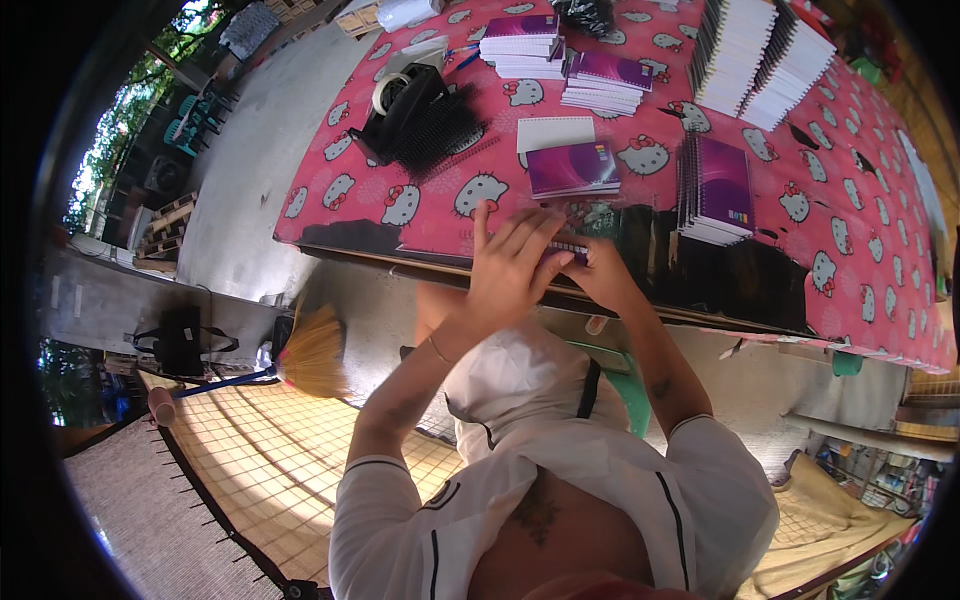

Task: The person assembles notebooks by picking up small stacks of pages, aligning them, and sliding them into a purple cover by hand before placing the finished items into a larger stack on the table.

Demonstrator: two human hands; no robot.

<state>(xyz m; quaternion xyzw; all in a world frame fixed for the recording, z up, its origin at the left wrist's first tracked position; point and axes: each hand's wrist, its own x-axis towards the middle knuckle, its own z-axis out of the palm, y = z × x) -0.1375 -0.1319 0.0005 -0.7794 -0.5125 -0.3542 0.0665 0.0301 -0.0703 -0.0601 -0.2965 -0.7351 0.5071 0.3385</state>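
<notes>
At the near edge of the table my left hand (pixel 508 262) lies over a small purple spiral notebook (pixel 570 254), its fingers bent across the top and its thumb pressed on the edge. My right hand (pixel 604 274) grips the same notebook from the other side. Most of this notebook is hidden under my hands. Just beyond it lie another purple notebook (pixel 572 172) and a white sheet or pad (pixel 550 132). To the right stands a stack of purple spiral notebooks (pixel 722 188).
A pink patterned cloth (pixel 640 158) covers the table. On the left are a black tape dispenser (pixel 402 108) and a heap of black binding coils (pixel 435 135). Farther back stand notebook piles (pixel 520 50) and tall white stacks (pixel 733 55). A broom (pixel 312 355) rests at lower left.
</notes>
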